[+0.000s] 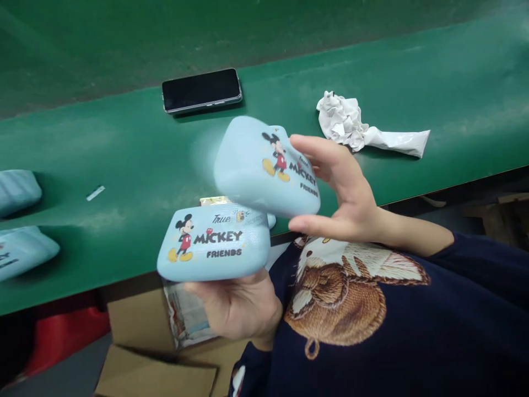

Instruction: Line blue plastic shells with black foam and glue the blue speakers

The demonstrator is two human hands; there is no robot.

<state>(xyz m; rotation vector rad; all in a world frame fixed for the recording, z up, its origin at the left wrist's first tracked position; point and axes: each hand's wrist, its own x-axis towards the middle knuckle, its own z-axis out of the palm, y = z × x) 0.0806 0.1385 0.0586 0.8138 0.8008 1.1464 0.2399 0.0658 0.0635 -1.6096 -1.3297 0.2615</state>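
Left hand [233, 309] holds one blue Mickey pouch [210, 242], right hand [343, 187] another pouch [264, 165].

green bench [124, 143] across frame | dark green panel [103, 44] upper left | cardboard box [140, 320] lower middle | red object [66, 336] lower left | grey floor [53, 375] bottom left

- The left hand [235, 309] held a pale blue Mickey case [210, 242] from below.
- The right hand [343, 187] gripped a second blue case [252, 165] between thumb and fingers.
- A black smartphone [201, 91] and crumpled white paper [343, 121] lay on the green belt [413, 94].
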